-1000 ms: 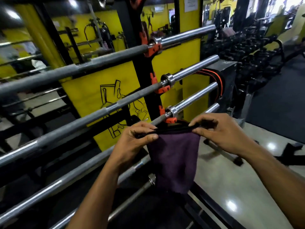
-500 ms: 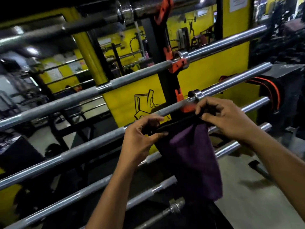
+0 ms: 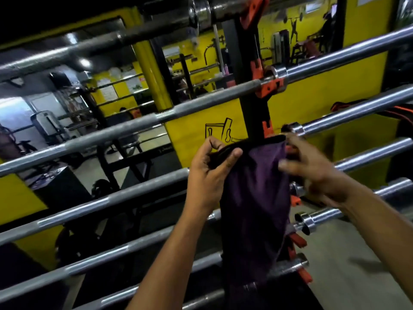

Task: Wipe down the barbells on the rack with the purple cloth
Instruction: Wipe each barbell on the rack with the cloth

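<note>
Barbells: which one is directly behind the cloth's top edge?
The third barbell down: its collar sits right at the purple cloth's black top hem. The others cross higher or lower.

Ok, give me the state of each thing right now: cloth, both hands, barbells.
purple cloth: hanging unfolded, held by its dark top edge, not on any bar
left hand: pinching the cloth's top edge
right hand: at the cloth's right edge, blurred, grip unclear
barbells: resting level on the rack's orange hooks
</note>
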Tool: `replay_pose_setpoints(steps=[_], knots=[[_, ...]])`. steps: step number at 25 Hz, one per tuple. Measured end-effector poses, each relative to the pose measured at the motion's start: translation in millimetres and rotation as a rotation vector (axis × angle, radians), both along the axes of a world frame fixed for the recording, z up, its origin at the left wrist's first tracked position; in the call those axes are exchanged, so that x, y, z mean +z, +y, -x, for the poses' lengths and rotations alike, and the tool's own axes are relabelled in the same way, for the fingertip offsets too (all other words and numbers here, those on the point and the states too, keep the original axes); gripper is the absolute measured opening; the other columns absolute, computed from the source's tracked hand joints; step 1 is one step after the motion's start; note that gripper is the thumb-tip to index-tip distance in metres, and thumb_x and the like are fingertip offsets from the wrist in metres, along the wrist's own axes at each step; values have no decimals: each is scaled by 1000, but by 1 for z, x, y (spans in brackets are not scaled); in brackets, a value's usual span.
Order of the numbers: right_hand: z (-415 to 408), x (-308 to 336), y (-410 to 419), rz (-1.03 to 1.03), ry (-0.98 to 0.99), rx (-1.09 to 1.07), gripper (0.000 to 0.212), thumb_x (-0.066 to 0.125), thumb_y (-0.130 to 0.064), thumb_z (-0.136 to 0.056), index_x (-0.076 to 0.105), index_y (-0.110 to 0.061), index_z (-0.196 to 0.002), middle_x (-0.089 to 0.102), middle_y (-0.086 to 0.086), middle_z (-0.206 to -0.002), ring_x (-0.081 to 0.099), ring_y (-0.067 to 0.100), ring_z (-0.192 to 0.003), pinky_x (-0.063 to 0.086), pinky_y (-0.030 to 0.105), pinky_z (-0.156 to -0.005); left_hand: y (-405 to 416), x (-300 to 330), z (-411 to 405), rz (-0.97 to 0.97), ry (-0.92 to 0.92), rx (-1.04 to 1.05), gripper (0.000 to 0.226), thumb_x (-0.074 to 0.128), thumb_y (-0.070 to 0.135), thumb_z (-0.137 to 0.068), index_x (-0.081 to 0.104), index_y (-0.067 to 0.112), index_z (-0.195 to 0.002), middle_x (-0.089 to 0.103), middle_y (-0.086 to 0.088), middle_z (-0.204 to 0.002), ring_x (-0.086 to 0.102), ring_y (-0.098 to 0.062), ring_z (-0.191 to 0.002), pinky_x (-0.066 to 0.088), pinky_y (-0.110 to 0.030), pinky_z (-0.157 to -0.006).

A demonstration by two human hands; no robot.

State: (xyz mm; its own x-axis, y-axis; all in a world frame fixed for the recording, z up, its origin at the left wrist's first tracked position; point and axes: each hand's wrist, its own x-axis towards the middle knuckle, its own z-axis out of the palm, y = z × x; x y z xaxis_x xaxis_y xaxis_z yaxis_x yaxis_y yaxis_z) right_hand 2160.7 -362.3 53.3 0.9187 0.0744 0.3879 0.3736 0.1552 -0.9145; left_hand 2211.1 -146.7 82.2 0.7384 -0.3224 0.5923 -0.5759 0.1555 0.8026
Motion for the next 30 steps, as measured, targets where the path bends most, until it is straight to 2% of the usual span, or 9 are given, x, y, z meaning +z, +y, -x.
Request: replay_pose_setpoints(steps=[3,7,9,12,15,18,23,27,30], knots=[[16,-45,22,178,262,110,41,77,-6,-79,65,-13,-117,75,1,-116,69,20,-113,58,28,-89,3,-15,3,-17,41,11,32,77,34,-84,48,19,-79,50,0,-72,44,-14,-68,39,-25,-62],[32,-76,41,-242,355,-28,33,67,-14,-82,67,-6,-113,74,13,-114,72,23,-102,60,32,-87,19,-92,20,196,727,-266,93,88,65,-55,64,10,-127,65,-16,-127,60,-32,-118,45,-49,-106],[38,-90,34,-396,405,-138,21,63,-13,-92,67,-7,-111,76,12,-104,74,20,-89,61,29,-75,9,-146,50,22,910,-267,87,86,52,-69,53,12,-139,70,-11,-118,65,-28,-107,47,-46,-97],[56,-122,11,-483,471,-206,12,59,-12,-95,65,-11,-106,76,6,-89,72,15,-77,59,25,-66,-16,-200,84,-191,816,-244,43,70,25,-89,59,21,-130,71,1,-118,64,-21,-106,47,-40,-93],[86,-158,-13,-259,540,70,56,70,0,-82,52,-15,-133,71,4,-122,69,16,-110,57,28,-87,-22,-200,81,-118,819,-177,33,61,17,-98,58,26,-129,65,1,-135,59,-19,-126,47,-38,-106],[100,-177,-25,-25,588,234,92,68,19,-79,33,-28,-150,57,-2,-144,55,20,-133,50,39,-105,-9,-193,64,-279,731,-239,45,62,10,-96,50,35,-132,66,12,-129,62,-11,-121,53,-27,-96],[95,-165,-38,-209,579,176,90,67,18,-79,35,-24,-152,56,12,-145,53,32,-134,44,52,-109,-2,-202,54,-567,511,-413,101,79,-1,-81,18,25,-157,34,15,-158,32,-4,-146,27,-31,-121],[93,-120,-47,20,386,143,101,67,27,-74,30,-23,-153,53,-1,-148,51,20,-137,45,41,-110,-32,-160,64,-397,444,-286,93,76,-4,-82,27,34,-150,50,14,-147,45,-8,-139,37,-39,-116],[85,-39,-60,152,32,-267,93,66,32,-65,58,-31,-132,73,-17,-111,67,-1,-102,56,19,-84,-47,-82,54,-272,118,-83,81,76,-5,-80,40,31,-144,56,10,-142,51,-10,-134,41,-34,-112]])
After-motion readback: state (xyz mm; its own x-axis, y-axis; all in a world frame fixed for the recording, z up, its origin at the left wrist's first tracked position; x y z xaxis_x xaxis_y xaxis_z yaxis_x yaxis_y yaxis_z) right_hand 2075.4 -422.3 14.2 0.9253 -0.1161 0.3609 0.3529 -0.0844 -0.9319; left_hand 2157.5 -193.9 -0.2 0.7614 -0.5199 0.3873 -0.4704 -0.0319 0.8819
